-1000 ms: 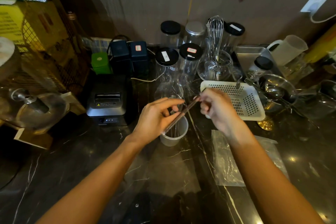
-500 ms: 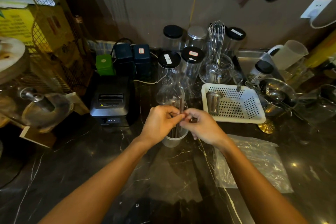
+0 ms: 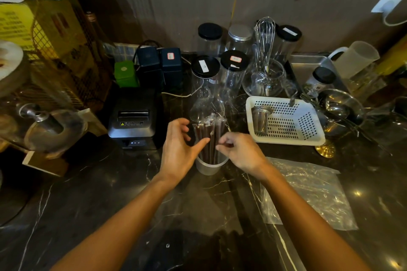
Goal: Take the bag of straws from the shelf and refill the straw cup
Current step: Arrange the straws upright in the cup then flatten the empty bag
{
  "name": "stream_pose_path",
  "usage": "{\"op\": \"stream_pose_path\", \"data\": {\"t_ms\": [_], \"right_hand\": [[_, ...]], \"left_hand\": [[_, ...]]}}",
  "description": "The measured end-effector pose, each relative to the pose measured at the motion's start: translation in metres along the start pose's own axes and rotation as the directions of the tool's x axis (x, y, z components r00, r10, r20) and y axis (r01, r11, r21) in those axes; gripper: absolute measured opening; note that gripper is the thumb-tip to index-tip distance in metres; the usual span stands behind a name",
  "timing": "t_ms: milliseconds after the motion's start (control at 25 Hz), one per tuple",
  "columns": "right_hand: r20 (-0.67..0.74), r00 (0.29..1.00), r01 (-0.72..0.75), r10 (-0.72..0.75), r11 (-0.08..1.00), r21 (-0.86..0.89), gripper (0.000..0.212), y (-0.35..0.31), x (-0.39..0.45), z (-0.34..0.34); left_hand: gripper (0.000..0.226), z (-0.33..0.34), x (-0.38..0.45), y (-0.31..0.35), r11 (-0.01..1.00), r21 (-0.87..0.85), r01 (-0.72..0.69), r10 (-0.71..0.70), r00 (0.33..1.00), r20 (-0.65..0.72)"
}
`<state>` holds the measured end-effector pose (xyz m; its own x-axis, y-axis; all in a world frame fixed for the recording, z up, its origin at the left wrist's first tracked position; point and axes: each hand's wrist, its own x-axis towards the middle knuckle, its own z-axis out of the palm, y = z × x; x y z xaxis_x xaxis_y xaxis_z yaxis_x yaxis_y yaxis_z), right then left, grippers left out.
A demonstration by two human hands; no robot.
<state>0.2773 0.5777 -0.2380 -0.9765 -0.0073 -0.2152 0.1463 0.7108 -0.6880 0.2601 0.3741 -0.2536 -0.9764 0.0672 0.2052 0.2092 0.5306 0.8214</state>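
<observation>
Straws point(image 3: 209, 136) stand upright in the cup point(image 3: 210, 166), which sits on the dark marble tabletop point(image 3: 110, 193) right between both hands. Left hand point(image 3: 178, 149) hovers at the cup's left side, fingers spread and loosely bent, thumb reaching toward the straws, holding nothing. Right hand point(image 3: 240, 152) is on the other side with fingertips curled in at the straws; can't tell whether it actually pinches one. Bag point(image 3: 308, 193) lies flat and crumpled just right of the cup. White basket point(image 3: 286, 136) sits behind it.
</observation>
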Motion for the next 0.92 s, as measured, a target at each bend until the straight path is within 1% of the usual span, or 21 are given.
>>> {"op": "stream_pose_path", "data": {"t_ms": [80, 160, 240, 320, 360, 400, 520, 600, 640, 760, 840, 920], "right_hand": [[-0.059, 0.997, -0.044, 0.044, 0.999, 0.014, 0.023, -0.002, 0.002, -0.006], [-0.064, 0.996, -0.062, 0.063, 0.998, 0.015, 0.033, -0.005, 0.004, -0.013], [-0.019, 1.000, -0.005, 0.006, 0.999, 0.034, 0.050, -0.010, 0.006, -0.022], [-0.003, 0.998, 0.057, -0.057, 0.997, 0.043, 0.064, -0.017, 0.009, -0.031], [-0.010, 0.997, 0.080, -0.079, 0.996, 0.039, 0.065, -0.020, 0.012, -0.033], [-0.016, 0.995, 0.095, -0.094, 0.995, 0.021, 0.061, -0.024, 0.015, -0.034], [0.005, 0.993, 0.121, -0.121, 0.991, -0.053, 0.036, -0.028, 0.019, -0.029], [0.021, 0.990, 0.140, -0.139, 0.989, -0.044, 0.021, -0.026, 0.018, -0.027], [0.020, 0.989, 0.147, -0.146, 0.989, -0.036, 0.017, -0.026, 0.018, -0.029], [0.033, 0.988, 0.150, -0.149, 0.988, -0.032, 0.021, -0.027, 0.018, -0.038], [0.080, 0.987, 0.147, -0.143, 0.988, -0.053, 0.029, -0.030, 0.018, -0.040], [0.106, 0.985, 0.143, -0.135, 0.987, -0.069, 0.040, -0.032, 0.017, -0.041]], "left_hand": [[0.072, 0.002, 0.004, -0.003, 0.996, -0.045, 0.077, -0.074, 0.995, 0.073], [0.063, 0.004, 0.009, -0.003, 0.995, -0.055, 0.085, -0.077, 0.988, 0.134], [0.053, 0.005, 0.015, -0.001, 0.996, -0.063, 0.059, -0.048, 0.984, 0.170], [0.043, 0.005, 0.022, 0.003, 0.999, -0.045, 0.002, 0.007, 0.980, 0.199], [0.039, 0.005, 0.025, 0.005, 0.999, -0.031, -0.028, 0.033, 0.976, 0.214], [0.036, 0.004, 0.028, 0.006, 0.998, -0.021, -0.053, 0.056, 0.971, 0.234], [0.035, 0.002, 0.035, 0.006, 0.993, -0.021, -0.113, 0.114, 0.940, 0.322], [0.034, -0.001, 0.041, 0.006, 0.993, -0.015, -0.113, 0.110, 0.917, 0.384], [0.033, -0.003, 0.045, 0.006, 0.994, -0.008, -0.110, 0.103, 0.904, 0.415], [0.037, -0.010, 0.053, 0.009, 0.993, -0.003, -0.118, 0.104, 0.864, 0.493], [0.054, -0.012, 0.054, 0.010, 0.996, -0.008, -0.087, 0.079, 0.856, 0.511], [0.074, -0.013, 0.050, 0.008, 0.996, 0.044, -0.078, 0.046, 0.864, 0.501]]}}
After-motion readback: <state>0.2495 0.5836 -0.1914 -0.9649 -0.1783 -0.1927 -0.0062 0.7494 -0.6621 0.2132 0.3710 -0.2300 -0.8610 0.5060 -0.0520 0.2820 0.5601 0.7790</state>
